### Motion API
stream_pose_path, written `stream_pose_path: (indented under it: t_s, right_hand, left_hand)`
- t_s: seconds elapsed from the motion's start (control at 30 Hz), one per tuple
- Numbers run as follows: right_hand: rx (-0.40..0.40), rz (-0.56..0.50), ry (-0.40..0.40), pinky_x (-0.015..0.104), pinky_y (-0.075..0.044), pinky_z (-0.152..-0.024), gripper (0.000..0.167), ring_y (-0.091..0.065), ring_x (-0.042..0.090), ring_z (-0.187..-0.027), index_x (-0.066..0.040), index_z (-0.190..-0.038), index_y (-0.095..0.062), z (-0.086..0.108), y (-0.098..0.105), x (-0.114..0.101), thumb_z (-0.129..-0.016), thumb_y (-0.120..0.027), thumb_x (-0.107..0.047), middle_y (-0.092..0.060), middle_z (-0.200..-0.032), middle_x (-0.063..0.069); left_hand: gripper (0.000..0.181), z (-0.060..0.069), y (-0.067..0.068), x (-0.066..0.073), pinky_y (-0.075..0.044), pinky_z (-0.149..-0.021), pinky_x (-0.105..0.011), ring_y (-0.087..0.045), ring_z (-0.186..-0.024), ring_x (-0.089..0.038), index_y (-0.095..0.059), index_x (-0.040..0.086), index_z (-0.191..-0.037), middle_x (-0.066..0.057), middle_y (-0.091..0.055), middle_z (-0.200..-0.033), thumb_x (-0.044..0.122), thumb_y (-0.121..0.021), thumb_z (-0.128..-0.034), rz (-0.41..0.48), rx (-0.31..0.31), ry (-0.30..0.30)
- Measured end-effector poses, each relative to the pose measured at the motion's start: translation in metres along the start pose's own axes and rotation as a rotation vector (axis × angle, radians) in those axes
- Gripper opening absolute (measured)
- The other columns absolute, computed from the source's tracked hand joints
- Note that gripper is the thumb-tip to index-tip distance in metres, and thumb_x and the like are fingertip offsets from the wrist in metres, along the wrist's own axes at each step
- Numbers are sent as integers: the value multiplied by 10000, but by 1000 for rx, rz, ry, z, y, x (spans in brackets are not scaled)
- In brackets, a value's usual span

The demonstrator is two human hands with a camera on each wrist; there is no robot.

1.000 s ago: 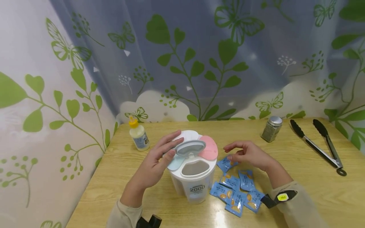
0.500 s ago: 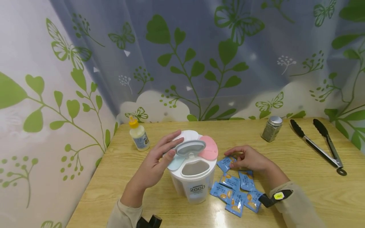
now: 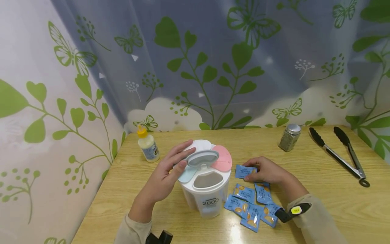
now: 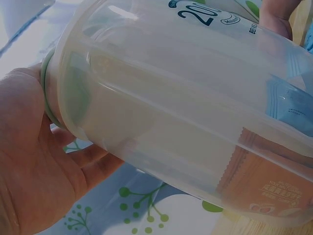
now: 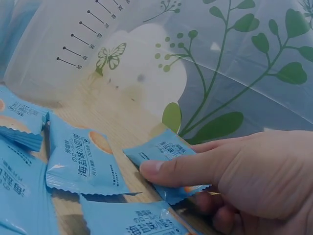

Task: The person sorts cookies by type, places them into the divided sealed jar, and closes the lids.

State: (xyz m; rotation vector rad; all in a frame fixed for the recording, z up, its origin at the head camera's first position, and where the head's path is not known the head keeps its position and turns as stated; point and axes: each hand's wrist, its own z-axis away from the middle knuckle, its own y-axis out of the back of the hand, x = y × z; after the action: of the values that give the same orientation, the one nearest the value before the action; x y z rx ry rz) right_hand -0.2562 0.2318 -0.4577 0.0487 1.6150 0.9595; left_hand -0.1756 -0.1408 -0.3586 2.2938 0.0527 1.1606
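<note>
A clear multi-compartment storage container point(image 3: 210, 203) has white, pink and pale blue lid sections. Its front grey flap point(image 3: 203, 158) stands raised over an uncovered opening. My left hand point(image 3: 164, 173) rests on the lid's left side, fingers extended, thumb beside the flap. Through the wall in the left wrist view, an orange packet point(image 4: 264, 178) and a blue packet point(image 4: 291, 105) show. My right hand point(image 3: 265, 171) pinches a blue snack packet point(image 3: 242, 171) between thumb and fingers, right of the container. Several more blue snack packets point(image 3: 251, 215) lie nearer on the table.
A glue-like bottle with a yellow cap point(image 3: 148, 145) stands back left. At the back right are a glass spice jar point(image 3: 289, 138) and black-tipped tongs point(image 3: 342, 162) on the wooden table point(image 3: 122, 189). A leaf-patterned curtain point(image 3: 195, 74) hangs behind.
My right hand has come down onto the farthest blue snack packet, pinched it and turned it slightly away from the others. The left hand and container have stayed in place.
</note>
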Motion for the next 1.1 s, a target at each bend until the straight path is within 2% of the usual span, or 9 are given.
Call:
stream_pose_path:
  t_s: [0.13,0.2,0.3,0.43,0.67,0.77,0.9,0.97,1.1]
  right_hand:
    - [7,-44,-37,338,-539,-802,344,-639,202,-960,-17,-1159,-699,0,1,-2,-893,-766,-225,-685,-1107,122]
    - [3,-94,-60,309,-540,-708,319,-624,157,-848,-14,-1146,-694,0,2,-1,-911,-747,-222,-663,-1088,128]
    - [-4,-160,-96,290,-523,-601,331,-573,110,-693,5,-1162,-671,1,3,-2,-932,-722,-227,-631,-1069,146]
    - [-2,-210,-115,281,-520,-570,382,-543,91,-615,12,-1213,-646,2,4,-7,-942,-710,-251,-613,-1056,136]
    - [-52,-223,-65,295,-510,-543,459,-519,120,-573,-15,-1369,-543,4,8,-25,-981,-656,-231,-582,-1043,170]
    - [-107,-219,-36,322,-497,-533,499,-504,125,-578,-74,-1462,-471,7,10,-35,-1010,-609,-233,-537,-1098,191]
    - [-171,-222,29,375,-498,-526,504,-478,110,-567,-146,-1508,-420,10,12,-45,-1033,-566,-226,-490,-1061,187]
    - [-183,-229,64,369,-487,-513,482,-462,98,-562,-137,-1494,-424,11,12,-48,-1036,-559,-208,-489,-1007,170]
    - [-162,-259,99,353,-413,-463,409,-436,89,-550,-32,-1402,-457,13,14,-54,-1028,-567,-155,-529,-990,159]
  left_hand:
    - [395,-1,0,0,-374,-1148,-486,-345,-1481,-236,-538,147,-1450,-11,-361,-1605,138,-449,-1066,-1,-1,0]
    - [395,-1,0,1,-375,-1148,-484,-344,-1482,-230,-539,151,-1450,-6,-362,-1604,136,-451,-1065,1,-1,0]
    - [395,-1,0,0,-379,-1145,-483,-343,-1482,-233,-538,148,-1451,-7,-362,-1604,133,-450,-1065,-1,-4,-3]
    - [395,-2,0,-1,-385,-1140,-481,-341,-1482,-233,-536,147,-1452,-6,-359,-1605,139,-447,-1068,-5,-8,-7]
    - [393,-3,1,0,-387,-1138,-481,-342,-1481,-244,-534,135,-1452,-19,-360,-1605,141,-442,-1070,-8,-9,-14]
    - [394,-3,1,0,-382,-1141,-488,-341,-1482,-242,-532,139,-1455,-15,-358,-1607,146,-440,-1071,-8,-11,-10]
    - [400,-2,1,0,-382,-1138,-502,-340,-1483,-237,-529,157,-1458,-5,-356,-1607,135,-445,-1068,-8,-6,-4]
    - [403,-2,0,0,-385,-1135,-509,-341,-1483,-236,-528,168,-1460,1,-355,-1608,135,-446,-1067,-8,-3,-1]
    - [403,-2,0,-1,-386,-1133,-516,-338,-1485,-234,-527,177,-1461,8,-353,-1609,140,-441,-1069,-8,-1,0]
